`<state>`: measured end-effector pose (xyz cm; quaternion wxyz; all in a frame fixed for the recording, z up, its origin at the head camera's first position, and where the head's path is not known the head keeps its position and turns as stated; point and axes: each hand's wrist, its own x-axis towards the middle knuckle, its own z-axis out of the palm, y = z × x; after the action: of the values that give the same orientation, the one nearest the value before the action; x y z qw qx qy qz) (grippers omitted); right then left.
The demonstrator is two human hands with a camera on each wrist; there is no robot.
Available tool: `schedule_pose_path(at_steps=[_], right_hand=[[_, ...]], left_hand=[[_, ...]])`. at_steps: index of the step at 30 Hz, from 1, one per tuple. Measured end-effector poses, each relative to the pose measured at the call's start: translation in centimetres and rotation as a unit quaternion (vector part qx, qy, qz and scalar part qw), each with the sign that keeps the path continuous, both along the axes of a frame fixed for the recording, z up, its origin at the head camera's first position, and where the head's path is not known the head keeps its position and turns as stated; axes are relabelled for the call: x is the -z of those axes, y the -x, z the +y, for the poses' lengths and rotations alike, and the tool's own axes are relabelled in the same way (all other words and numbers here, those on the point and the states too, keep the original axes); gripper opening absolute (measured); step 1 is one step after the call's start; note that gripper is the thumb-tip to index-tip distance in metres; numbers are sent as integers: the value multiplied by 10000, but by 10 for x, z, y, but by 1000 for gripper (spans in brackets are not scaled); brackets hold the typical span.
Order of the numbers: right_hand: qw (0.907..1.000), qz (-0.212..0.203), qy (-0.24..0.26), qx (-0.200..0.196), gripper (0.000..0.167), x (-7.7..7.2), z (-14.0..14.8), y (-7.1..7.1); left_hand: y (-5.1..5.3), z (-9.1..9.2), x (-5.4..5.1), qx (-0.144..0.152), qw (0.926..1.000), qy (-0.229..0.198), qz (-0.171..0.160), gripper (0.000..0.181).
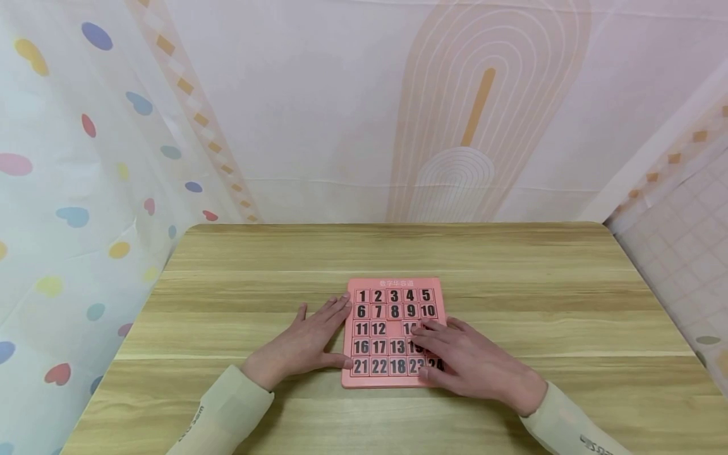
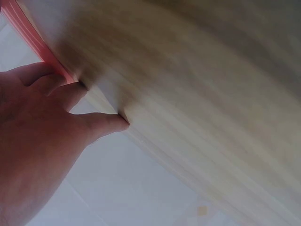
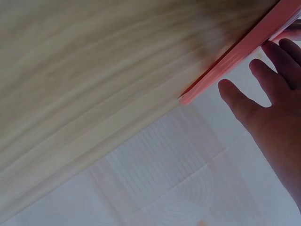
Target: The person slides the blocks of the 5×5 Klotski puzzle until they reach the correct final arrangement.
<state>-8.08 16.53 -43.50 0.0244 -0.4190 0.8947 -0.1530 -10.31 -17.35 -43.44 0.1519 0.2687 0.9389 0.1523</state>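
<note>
A pink number board (image 1: 392, 382) lies flat on the wooden table, its black-numbered tiles in rows with a gap between 12 and 14. The left hand (image 1: 304, 344) rests at the board's left edge, fingertips near its upper part and thumb at the lower corner. Over the right side of the board lies the right hand (image 1: 480, 363), fingers extended across tiles near 14, 15 and 23, hiding some of them. The left wrist view shows the left hand (image 2: 42, 127) beside the pink edge (image 2: 35, 42). In the right wrist view the right hand (image 3: 275, 99) hovers along the board's edge (image 3: 225, 63).
The wooden table (image 1: 273, 253) extends around the board on every side. Behind it hangs a pale curtain (image 1: 318, 114) with arch patterns, and a dotted cloth (image 1: 74, 164) hangs at the left.
</note>
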Motion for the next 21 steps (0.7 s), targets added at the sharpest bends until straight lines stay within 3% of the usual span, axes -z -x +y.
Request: schedule_pose_path(at_steps=[21], right_hand=[[9999, 71, 63, 59, 56, 0, 5, 0]], left_hand=[[-1, 1, 0, 22, 10000, 3, 46, 103]])
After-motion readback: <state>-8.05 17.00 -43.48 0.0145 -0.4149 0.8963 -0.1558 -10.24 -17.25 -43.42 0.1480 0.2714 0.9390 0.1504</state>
